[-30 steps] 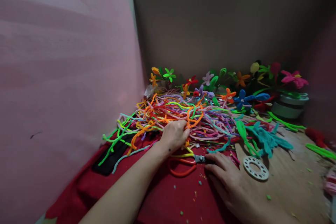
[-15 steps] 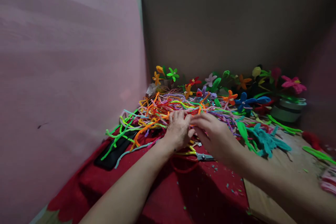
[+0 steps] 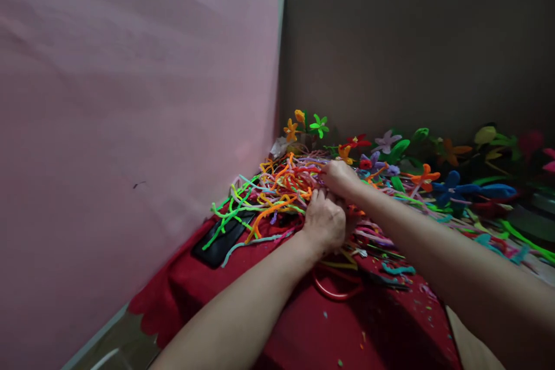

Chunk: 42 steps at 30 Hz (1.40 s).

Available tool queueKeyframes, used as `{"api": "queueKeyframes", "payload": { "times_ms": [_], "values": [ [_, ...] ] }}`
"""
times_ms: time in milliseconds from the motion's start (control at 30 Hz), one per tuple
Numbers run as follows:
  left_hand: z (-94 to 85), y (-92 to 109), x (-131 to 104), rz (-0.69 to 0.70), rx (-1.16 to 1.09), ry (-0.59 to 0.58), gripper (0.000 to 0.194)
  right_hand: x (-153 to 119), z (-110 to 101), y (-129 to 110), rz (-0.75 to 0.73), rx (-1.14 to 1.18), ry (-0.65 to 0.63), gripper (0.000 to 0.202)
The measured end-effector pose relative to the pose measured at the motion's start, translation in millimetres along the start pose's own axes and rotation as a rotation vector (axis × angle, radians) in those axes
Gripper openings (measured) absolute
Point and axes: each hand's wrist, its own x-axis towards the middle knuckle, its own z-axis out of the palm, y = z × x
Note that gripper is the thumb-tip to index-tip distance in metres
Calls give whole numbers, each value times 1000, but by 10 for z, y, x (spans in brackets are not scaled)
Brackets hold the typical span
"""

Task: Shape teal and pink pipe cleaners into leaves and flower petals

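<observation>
A: Where are your hands?
B: Your left hand (image 3: 325,221) is at the near edge of the tangle of fuzzy stems (image 3: 277,196), its fingers curled inward; your right hand (image 3: 340,179) is just beyond it, bent into a loose fist over the same tangle.
A: Are you pinching anything?
B: I cannot tell; your own hands hide your fingertips.
A: And what lies about you?
B: The stems are heaped in many colours on the far part of the red cloth (image 3: 208,300); the scissors (image 3: 340,296) lie on the cloth just nearer you than your left hand; a black phone (image 3: 217,247) is under the green stem ends at left; fuzzy flowers (image 3: 451,188) are behind and to the right.
</observation>
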Motion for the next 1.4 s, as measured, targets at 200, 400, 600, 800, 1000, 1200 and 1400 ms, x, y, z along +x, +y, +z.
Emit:
{"api": "queueKeyframes", "payload": {
  "times_ms": [200, 400, 600, 800, 1000, 1200, 1400],
  "values": [
    [-60, -53, 64, -140, 39, 217, 51, -90, -284, 202, -81, 24, -23, 25],
    [99, -256, 76, -219, -15, 118, 72, -265, -330, 372, -272, 13, -19, 23],
    [178, -370, 109, -266, -12, 90, 75, -412, -582, 543, -379, 15, 113, 22],
    [231, -445, 110, -331, -22, 58, 65, -746, -982, 480, -426, -463, 250, 19],
    [297, -499, 116, -363, -41, 53, 47, -998, -1335, 602, 7, -490, 693, 19],
    [187, -480, 177, -239, -136, 133, 56, -1227, -1056, 757, 175, 853, 333, 32],
    [-95, -372, 227, -143, -273, 249, 40, -1495, -444, 862, 268, 1463, 244, 27]
  ]
}}
